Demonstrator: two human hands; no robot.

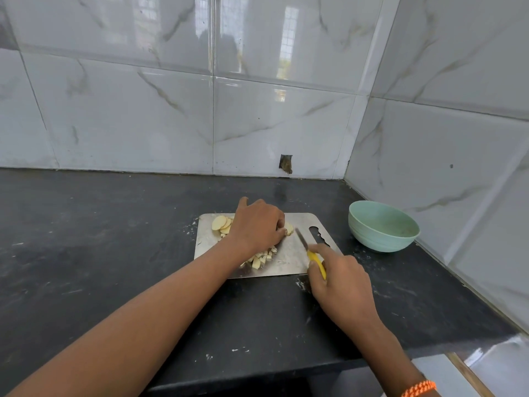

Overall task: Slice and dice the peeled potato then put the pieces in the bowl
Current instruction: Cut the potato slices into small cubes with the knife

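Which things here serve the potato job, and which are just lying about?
In use: potato slices, diced pieces, knife, steel cutting board, green bowl, left hand, right hand.
Lying about: scattered crumbs on the counter.

No text, label, brand, number or sign can be read anywhere in the head view, near the hands or beyond.

I'm in a home kitchen. My dark stone bench [114, 253] sits in a corner of glossy marble-look wall tiles [272, 124]. A steel cutting board [289, 262] and a green bowl [383, 227] lie on it.
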